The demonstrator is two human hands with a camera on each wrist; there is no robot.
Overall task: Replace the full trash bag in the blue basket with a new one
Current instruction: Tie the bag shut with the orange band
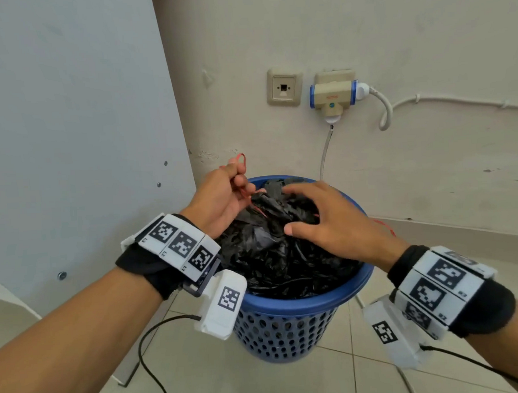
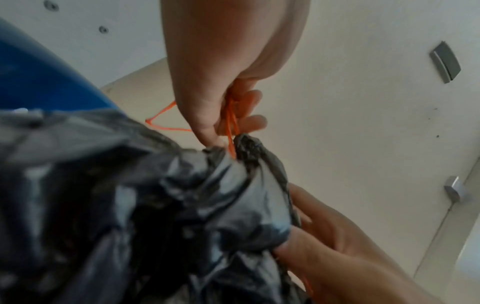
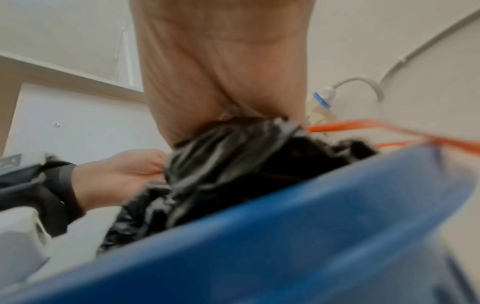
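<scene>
A blue perforated basket (image 1: 301,301) stands on the tiled floor in a corner. A black trash bag (image 1: 272,255) fills it, its top bunched into a neck. My left hand (image 1: 222,195) is raised over the basket's far left rim and pinches a loop of the red drawstring (image 1: 243,163) that runs out of the neck; the left wrist view shows the drawstring (image 2: 230,123) taut between the fingers. My right hand (image 1: 327,217) lies over the bunched top, thumb and fingers curled round the plastic (image 2: 254,205). A second red loop (image 1: 385,226) hangs off the right rim.
A white panel (image 1: 71,145) stands close on the left of the basket. Behind is the wall with a socket plate (image 1: 284,87) and a plugged adapter (image 1: 333,96), its cable (image 1: 324,155) dropping behind the basket. Tiled floor (image 1: 319,381) lies in front.
</scene>
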